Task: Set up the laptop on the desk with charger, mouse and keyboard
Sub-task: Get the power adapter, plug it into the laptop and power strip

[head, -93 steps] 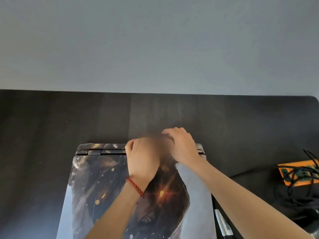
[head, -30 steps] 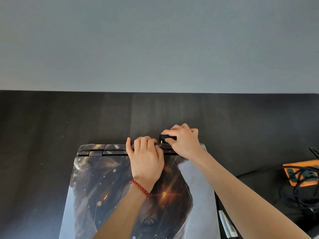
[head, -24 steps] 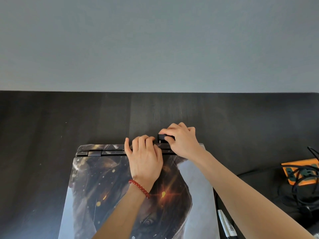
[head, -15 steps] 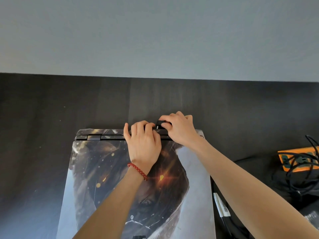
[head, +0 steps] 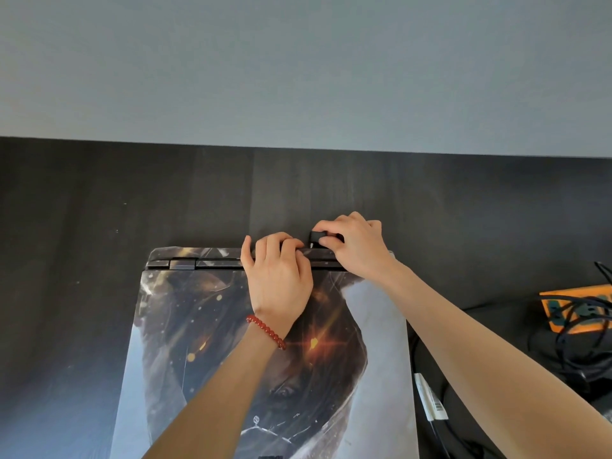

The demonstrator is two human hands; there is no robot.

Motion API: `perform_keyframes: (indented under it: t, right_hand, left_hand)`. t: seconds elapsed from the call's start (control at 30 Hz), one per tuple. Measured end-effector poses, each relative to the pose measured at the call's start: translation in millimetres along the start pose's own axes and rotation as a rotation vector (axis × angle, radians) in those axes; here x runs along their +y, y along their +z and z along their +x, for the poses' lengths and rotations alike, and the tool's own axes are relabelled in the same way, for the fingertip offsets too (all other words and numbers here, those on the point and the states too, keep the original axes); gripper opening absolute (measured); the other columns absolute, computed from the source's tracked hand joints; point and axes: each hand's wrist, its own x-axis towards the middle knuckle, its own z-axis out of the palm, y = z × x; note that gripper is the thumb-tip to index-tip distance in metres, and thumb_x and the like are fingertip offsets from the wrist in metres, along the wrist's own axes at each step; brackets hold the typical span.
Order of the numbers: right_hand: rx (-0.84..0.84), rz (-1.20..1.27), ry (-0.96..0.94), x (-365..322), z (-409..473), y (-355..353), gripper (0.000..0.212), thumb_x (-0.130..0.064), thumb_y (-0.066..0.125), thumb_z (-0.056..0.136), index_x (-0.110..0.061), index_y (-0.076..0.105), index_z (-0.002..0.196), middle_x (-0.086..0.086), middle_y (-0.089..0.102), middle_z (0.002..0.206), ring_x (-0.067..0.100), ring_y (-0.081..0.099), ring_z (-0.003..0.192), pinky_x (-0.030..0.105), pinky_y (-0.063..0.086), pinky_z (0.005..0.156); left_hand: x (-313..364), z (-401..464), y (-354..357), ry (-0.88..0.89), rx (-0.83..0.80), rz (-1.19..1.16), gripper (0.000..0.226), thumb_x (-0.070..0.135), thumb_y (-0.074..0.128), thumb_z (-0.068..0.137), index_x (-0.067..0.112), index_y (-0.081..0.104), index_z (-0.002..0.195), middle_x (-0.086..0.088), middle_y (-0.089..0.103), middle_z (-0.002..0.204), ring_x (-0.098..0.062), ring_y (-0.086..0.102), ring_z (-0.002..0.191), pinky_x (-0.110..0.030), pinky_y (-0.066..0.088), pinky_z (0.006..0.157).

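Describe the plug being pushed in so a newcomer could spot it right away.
Start at the closed laptop on the dark desk and follow its far hinge edge rightward. The small black plug sits there, pinched by the right hand, the only loose black block at that edge.

— Left hand (head: 280, 279)?
— Lies palm down, fingers curled over the far edge (red bead bracelet (head: 266, 330) at the wrist).
— And the right hand (head: 356, 246)?
— Reaches further forward, forearm stretched in from the right, fingertips pinching a small black plug (head: 317, 235).
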Motion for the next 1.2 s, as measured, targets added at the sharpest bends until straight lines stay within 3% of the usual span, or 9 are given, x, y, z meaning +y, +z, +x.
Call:
perform_keyframes:
  t: [0.3,0.5,0.63,0.77,0.87,1.0,1.13,1.2]
  right_hand:
    - [-0.11,-0.026,-0.052,-0.4,5.3,-0.1,0.027,-0.023,0.047,0.093,-0.034,0.061,0.113,0.0,0.062,0.107,0.021,0.044,0.106,0.038,0.023,0.084]
    - [-0.067,-0.051,-0.083,-2.8,-1.4,1.2,0.038,-0.01,0.041,0.088,-0.031,0.063,0.112,-0.005,0.055,0.113,0.017,0.041,0.106,0.037,0.023,0.088]
    - [-0.056,-0.175,-0.122,-5.9,-4.3,2.5,0.04,-0.011,0.042,0.086,-0.028,0.06,0.117,-0.005,0.053,0.117,0.018,0.039,0.111,0.037,0.022,0.085]
    - [-0.083,-0.265,-0.071,-9.0,-18.7,2.1,0.044,-0.015,0.042,0.088,-0.029,0.048,0.13,-0.003,0.047,0.132,0.018,0.03,0.128,0.048,0.02,0.103]
    - [0.041,-0.235,-0.019,-10.6,-55.6,3.3,0.046,-0.015,0.042,0.09,-0.022,0.042,0.135,-0.001,0.043,0.14,0.017,0.026,0.137,0.054,0.014,0.11]
    - [0.232,-0.019,0.017,-6.6,-119.4,-7.8,0.042,-0.006,0.042,0.087,-0.012,0.052,0.128,0.007,0.054,0.132,0.025,0.045,0.126,0.049,0.03,0.108]
    - [0.338,0.064,0.035,6.8,-200.7,-31.9,0.039,0.001,0.044,0.085,-0.007,0.057,0.121,0.011,0.059,0.122,0.028,0.053,0.113,0.041,0.042,0.098]
    - [0.372,0.05,0.065,19.3,-249.5,-36.2,0.039,0.003,0.047,0.085,-0.007,0.057,0.121,0.011,0.059,0.12,0.028,0.056,0.108,0.04,0.043,0.094]
  left_hand:
    - [0.1,0.5,0.0,-0.007,-0.022,0.016,0.025,0.016,0.043,0.085,0.01,0.068,0.089,-0.006,0.067,0.095,-0.026,0.06,0.094,-0.052,0.03,0.106]
    - [-0.5,1.0,3.6,-0.014,-0.042,0.057,0.018,0.011,0.049,0.085,0.009,0.065,0.093,-0.008,0.066,0.097,-0.027,0.059,0.096,-0.053,0.029,0.107]
    - [-1.0,2.6,5.8,-0.018,-0.05,0.082,0.018,0.013,0.049,0.086,0.009,0.063,0.097,-0.009,0.066,0.099,-0.027,0.06,0.097,-0.052,0.029,0.107]
    - [-1.2,2.7,5.7,-0.019,-0.045,0.063,0.021,0.016,0.049,0.087,0.008,0.061,0.101,-0.01,0.066,0.103,-0.029,0.059,0.101,-0.051,0.03,0.107]
    - [-1.3,2.3,0.7,-0.025,-0.094,0.038,0.027,0.02,0.046,0.091,0.007,0.059,0.111,-0.012,0.062,0.115,-0.03,0.053,0.112,-0.051,0.022,0.112]
    - [3.2,-14.3,-14.3,-0.016,-0.189,-0.01,0.039,0.026,0.049,0.09,0.009,0.049,0.125,-0.012,0.048,0.134,-0.028,0.037,0.129,-0.049,0.008,0.114]
    - [38.9,-74.1,-40.8,0.047,-0.236,-0.152,0.038,0.022,0.056,0.085,0.011,0.052,0.121,-0.011,0.051,0.13,-0.031,0.042,0.122,-0.052,0.021,0.111]
    - [60.5,-118.1,-47.4,0.177,-0.274,-0.235,0.034,0.017,0.06,0.082,0.01,0.058,0.115,-0.011,0.056,0.123,-0.033,0.048,0.115,-0.05,0.032,0.105]
